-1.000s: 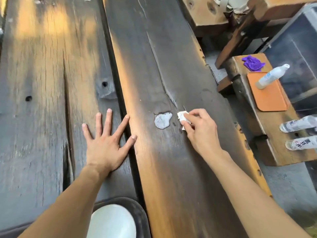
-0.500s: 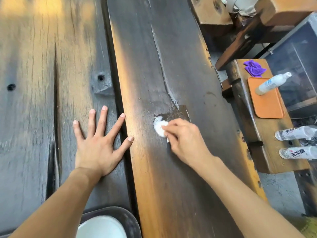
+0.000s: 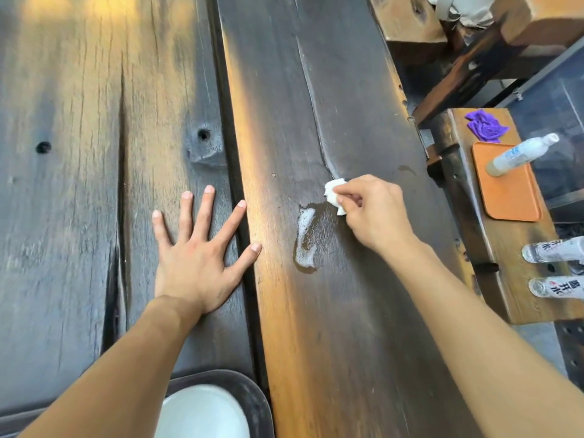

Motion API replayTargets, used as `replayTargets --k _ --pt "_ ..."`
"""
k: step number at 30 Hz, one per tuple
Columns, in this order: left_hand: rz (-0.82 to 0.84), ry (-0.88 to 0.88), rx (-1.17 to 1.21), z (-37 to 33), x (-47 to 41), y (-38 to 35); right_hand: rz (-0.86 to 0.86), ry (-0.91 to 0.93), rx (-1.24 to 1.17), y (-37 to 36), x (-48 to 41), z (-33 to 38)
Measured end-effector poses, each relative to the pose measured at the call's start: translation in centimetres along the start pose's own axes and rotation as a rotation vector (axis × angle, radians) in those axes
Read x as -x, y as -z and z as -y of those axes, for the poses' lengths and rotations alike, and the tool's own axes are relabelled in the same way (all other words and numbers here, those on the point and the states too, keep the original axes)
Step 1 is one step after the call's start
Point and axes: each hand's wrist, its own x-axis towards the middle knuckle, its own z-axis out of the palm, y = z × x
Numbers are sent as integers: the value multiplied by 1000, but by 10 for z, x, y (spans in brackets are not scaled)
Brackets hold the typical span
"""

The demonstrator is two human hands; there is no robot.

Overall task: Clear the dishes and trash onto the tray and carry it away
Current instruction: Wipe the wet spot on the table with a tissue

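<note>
Your right hand (image 3: pixel 376 213) pinches the tissue wad (image 3: pixel 334 192); your left hand (image 3: pixel 192 257) lies splayed flat, holding nothing. Press down and drag across the spill (image 3: pixel 306 240)

The dark weathered wooden plank tabletop (image 3: pixel 331 90) is looking cracked, rough and matt, gleaming glossy only where the foamy wet smear (image 3: pixel 305 240) is lying. The crumpled white paper tissue (image 3: pixel 333 192) is looking soft, the smooth white plate (image 3: pixel 205 412) faintly shiny on the matt black tray (image 3: pixel 252 403).

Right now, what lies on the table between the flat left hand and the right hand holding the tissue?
In the head view, only a smeared puddle on the dark plank lies between the left hand and the right hand pinching the tissue.
</note>
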Motion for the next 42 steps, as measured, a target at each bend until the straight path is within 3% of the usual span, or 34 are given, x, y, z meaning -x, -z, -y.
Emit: replayTargets --k 5,8,10,14,19,24,28,31,35,39,42 --pt "0 1 -5 0 -1 1 194 281 -60 -14 55 22" --pt "-2 0 -1 0 0 2 335 306 -86 -3 87 17" --pt "-1 -5 -1 0 0 2 244 237 -133 12 81 8" --pt "0 -3 -5 -1 -1 2 -87 -75 -169 36 17 -15" --pt "-9 -6 -6 0 -1 1 -71 -172 5 19 -35 -26" --pt "-10 -17 2 0 -1 1 45 22 -23 -2 -14 4" --pt "-4 -11 2 0 -1 2 304 267 -121 -10 53 28" --pt "1 -7 -9 0 -1 4 427 111 -279 1 73 21" --pt "12 -7 -14 0 -1 3 299 -329 -549 30 18 -8" --pt "8 -1 -7 0 -1 2 284 -454 -338 40 -30 -16" --pt "4 -3 0 -1 -2 1 134 -339 -63 26 -34 5"
